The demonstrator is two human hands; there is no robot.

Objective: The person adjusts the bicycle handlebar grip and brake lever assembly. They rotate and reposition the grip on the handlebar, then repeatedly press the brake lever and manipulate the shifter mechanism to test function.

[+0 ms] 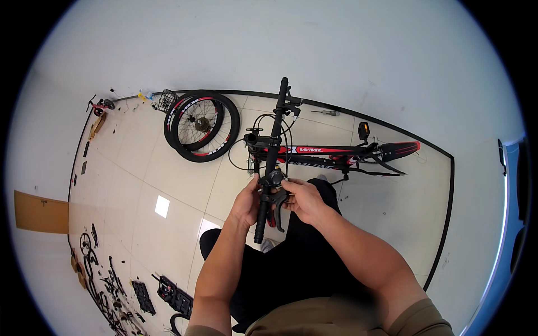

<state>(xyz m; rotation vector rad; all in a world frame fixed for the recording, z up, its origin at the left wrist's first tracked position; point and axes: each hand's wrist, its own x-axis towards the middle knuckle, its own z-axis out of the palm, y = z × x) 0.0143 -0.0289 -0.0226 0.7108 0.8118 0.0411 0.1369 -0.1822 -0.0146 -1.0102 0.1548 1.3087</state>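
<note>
Both arms reach forward, bare below short sleeves. The left forearm (223, 263) rises steeply and leans slightly inward, its wrist (241, 220) nearly straight; the right forearm (361, 243) slants in from the lower right, elbow bent outward. The left grip (245, 203) has its thumb pointing up and away, fingers partly hidden. The right grip (306, 201) faces it, just beside, thumb stretched inward, fingertips curled beneath.

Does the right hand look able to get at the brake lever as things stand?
Probably yes: the right hand is close beside the brake lever on the near part of the handlebar, with no visible obstacle between, though whether they touch is unclear.
</note>
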